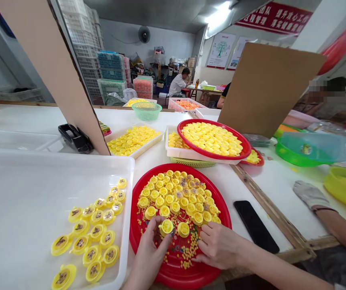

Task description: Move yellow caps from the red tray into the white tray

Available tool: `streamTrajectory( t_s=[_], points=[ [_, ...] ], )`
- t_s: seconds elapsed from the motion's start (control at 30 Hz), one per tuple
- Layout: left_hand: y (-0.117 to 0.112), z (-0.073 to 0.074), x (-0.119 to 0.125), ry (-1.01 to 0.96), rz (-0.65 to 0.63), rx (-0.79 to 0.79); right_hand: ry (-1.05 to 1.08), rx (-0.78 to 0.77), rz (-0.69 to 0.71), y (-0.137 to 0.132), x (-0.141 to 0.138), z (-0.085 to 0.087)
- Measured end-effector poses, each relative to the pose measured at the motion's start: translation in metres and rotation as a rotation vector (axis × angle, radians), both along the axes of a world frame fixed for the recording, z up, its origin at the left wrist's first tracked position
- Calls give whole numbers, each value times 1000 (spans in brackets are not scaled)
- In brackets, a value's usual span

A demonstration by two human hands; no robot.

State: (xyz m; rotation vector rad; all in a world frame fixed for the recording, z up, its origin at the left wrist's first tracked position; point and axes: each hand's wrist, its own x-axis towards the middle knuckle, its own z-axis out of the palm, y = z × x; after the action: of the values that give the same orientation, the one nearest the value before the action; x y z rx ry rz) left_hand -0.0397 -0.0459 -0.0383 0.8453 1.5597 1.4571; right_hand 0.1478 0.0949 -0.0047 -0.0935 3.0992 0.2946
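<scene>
Over the red round tray (139, 193), my left hand (150, 249) pinches a small yellow toy cup (166, 226) between thumb and fingertips. My right hand (219, 245) is at the tray's right side with its fingers curled inward; what they hold, if anything, is hidden. Between the hands stands another yellow cup (183, 229). Many more such cups (169, 199) fill the back of the tray, several with purplish contents. Tiny yellow pieces (187, 253) lie scattered on the tray floor near my right hand.
To the left, a white tray (24, 193) holds yellow pieces with printed faces (91, 254). Behind, a second red tray (245, 147) of yellow parts rests on a white box. A black phone (255, 225) lies to the right, near a co-worker's gloved hand (310, 195). Cardboard panels (269, 88) stand upright.
</scene>
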Motion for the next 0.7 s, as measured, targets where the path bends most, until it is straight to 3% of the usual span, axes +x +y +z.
streamTrajectory(
  t_s=[0.13,0.3,0.57,0.7],
  points=[
    [1,3,4,52,24,-20,-148,103,127,7,-19,-5],
    [1,1,2,66,1,-6,-204,117,203,13,-30,-11],
    [-5,18,11,25,-28,7,-214,159,147,11,-25,-15],
    [-1,17,14,-4,-28,8,-219,175,107,9,-23,-18]
  ],
)
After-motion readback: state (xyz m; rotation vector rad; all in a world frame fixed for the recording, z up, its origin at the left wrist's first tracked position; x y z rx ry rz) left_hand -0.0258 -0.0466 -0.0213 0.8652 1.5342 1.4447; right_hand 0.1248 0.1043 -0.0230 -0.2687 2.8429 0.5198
